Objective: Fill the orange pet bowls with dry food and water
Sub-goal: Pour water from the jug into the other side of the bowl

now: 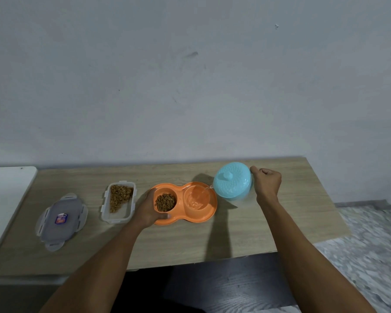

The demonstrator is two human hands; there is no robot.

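From the head camera we look down on a pale wood-grain tabletop [190,245], and right in the middle sits the orange plastic double pet bowl [203,217], two round wells joined in one peanut-shaped tray. The left well holds a heap of brown dry kibble [165,202]; the right well holds clear water [195,198], rippling under a thin stream [205,190] that falls from the spout of the pale blue plastic jug with its knobbed lid [231,182].

That jug is tilted towards the bowl, lifted just beside the tray's right end; the right hand [266,182] is curled in a fist at the jug's right side, gripping it there, though the handle itself is hidden behind the fingers.

The left hand [146,211] clasps the tray's left end; the thumb lies along the near rim, the fingers wrap round the far side by the kibble well, and the hand rests on the table.

Just left of the hand stands a clear rectangular plastic food container [127,214], open, with more kibble piled towards its far end; further left its clear clip-on lid [61,222] lies flat on the tabletop with a small label on top; at the far left we catch the corner of a white table [5,190]; behind it all runs a grey wall [190,75]; speckled floor [370,249] shows at right.
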